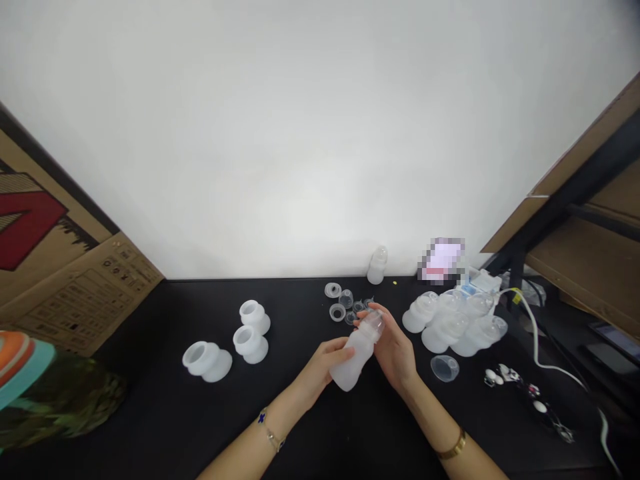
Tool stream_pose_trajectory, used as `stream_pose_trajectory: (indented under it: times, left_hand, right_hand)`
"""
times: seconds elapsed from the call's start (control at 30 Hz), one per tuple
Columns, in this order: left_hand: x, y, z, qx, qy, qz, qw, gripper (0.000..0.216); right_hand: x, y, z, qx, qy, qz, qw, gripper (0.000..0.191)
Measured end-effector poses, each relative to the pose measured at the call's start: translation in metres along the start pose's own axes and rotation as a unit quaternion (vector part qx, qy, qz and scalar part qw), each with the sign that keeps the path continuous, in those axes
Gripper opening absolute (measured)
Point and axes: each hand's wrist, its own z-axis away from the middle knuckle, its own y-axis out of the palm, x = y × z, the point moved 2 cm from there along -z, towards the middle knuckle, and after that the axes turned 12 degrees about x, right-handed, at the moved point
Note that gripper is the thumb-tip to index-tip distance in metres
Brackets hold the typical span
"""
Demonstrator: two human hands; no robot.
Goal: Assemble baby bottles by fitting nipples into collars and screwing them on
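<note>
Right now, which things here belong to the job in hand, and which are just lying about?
Seemingly the job's:
held bottle
capped bottles
open white containers
loose rings
clear cap

Probably just lying about:
cardboard box
white cable
lit screen
orange-topped container

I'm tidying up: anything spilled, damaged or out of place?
No spill or damage shows. A tiny yellow scrap lies on the black table, right of the bottle by the wall; its colour makes it look stray.
</note>
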Motion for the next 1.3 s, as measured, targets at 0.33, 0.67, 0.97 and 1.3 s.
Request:
stream_pose_trajectory:
  times: [0.33,0.67,0.97,1.3]
  left_hand:
    - [0.006,-0.002,-0.001,0.035,-0.017,0.067,0.997,0.044]
    - [0.017,-0.005,-0.002,0.072,-0.087,0.206,0.972,0.051]
    - [0.021,-0.007,-0.003,0.114,-0.105,0.232,0.960,0.057]
    - [0.011,-0.004,-0.001,0.066,-0.061,0.096,0.991,0.051]
  right_hand:
    - [0.003,0.002,0.001,-0.001,-0.007,0.002,1.000,0.030]
    - [0.005,0.004,0.002,0.002,-0.013,0.009,1.000,0.030]
    - [0.005,0.006,0.003,0.019,-0.032,-0.003,0.999,0.026]
    - [0.006,0.005,0.003,0.026,-0.030,-0.035,0.999,0.029]
